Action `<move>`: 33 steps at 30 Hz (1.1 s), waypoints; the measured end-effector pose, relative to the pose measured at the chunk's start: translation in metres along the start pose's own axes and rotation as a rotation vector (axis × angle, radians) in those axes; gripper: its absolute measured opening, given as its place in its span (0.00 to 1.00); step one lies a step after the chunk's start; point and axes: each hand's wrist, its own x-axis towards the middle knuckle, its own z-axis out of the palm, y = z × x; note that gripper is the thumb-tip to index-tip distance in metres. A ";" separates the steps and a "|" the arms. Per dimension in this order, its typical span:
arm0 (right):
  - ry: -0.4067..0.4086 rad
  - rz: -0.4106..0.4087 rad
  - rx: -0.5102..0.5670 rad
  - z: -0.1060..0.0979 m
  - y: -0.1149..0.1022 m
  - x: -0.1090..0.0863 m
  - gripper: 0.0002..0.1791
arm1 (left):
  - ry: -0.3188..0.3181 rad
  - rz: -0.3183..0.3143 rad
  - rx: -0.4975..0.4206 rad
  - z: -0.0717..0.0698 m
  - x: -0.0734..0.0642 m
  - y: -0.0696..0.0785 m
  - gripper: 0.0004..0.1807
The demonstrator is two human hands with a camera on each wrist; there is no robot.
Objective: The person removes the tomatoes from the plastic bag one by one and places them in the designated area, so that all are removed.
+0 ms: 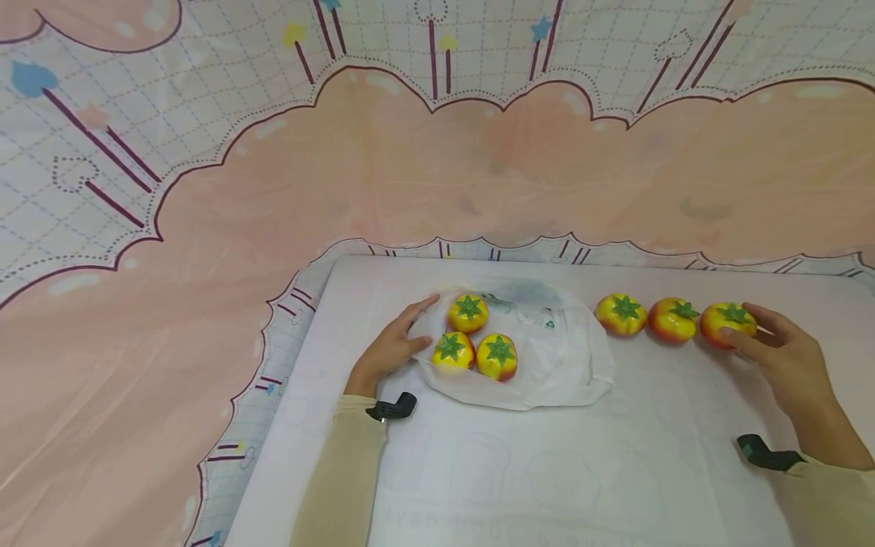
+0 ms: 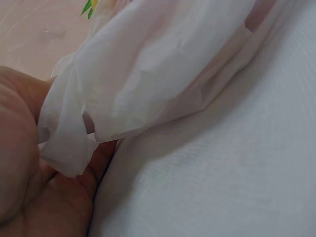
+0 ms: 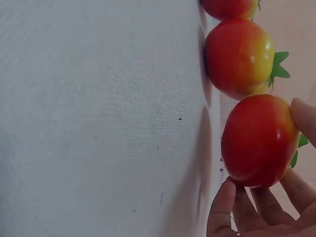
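At the left edge of a white plastic bag [image 1: 547, 372], my left hand [image 1: 393, 349] grips the loose film, thumb and forefinger apart. The left wrist view has the bag's edge [image 2: 74, 133] folded into the palm; some fingers are hidden under it. Three red-and-yellow toy tomatoes with green star-shaped leaves sit at the bag's left part, one tomato [image 1: 468, 313] behind the other two. My right hand [image 1: 793, 353] holds another tomato [image 1: 726, 325] at the right end of a row, thumb on the near side. In the right wrist view fingers curl around this tomato [image 3: 259, 140].
Two more toy tomatoes, a left one [image 1: 620, 315] and a middle one [image 1: 673, 320], stand in the row right of the bag. A white cloth [image 1: 492, 471] covers the table. Behind hangs a patterned pink curtain [image 1: 478, 175]. Each wrist carries a black camera mount [image 1: 769, 453].
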 end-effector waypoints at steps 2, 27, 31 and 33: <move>-0.008 0.009 -0.007 0.000 0.001 0.002 0.44 | 0.000 0.002 0.002 0.000 0.000 0.000 0.42; -0.051 -0.048 -0.106 0.002 0.008 0.010 0.44 | 0.008 -0.013 0.012 0.001 -0.001 0.004 0.43; -0.054 -0.041 -0.102 0.002 0.008 0.010 0.45 | 0.009 -0.018 0.004 0.001 -0.002 0.004 0.43; -0.057 -0.031 -0.095 0.002 0.008 0.010 0.45 | 0.008 -0.006 0.001 0.001 -0.002 0.004 0.43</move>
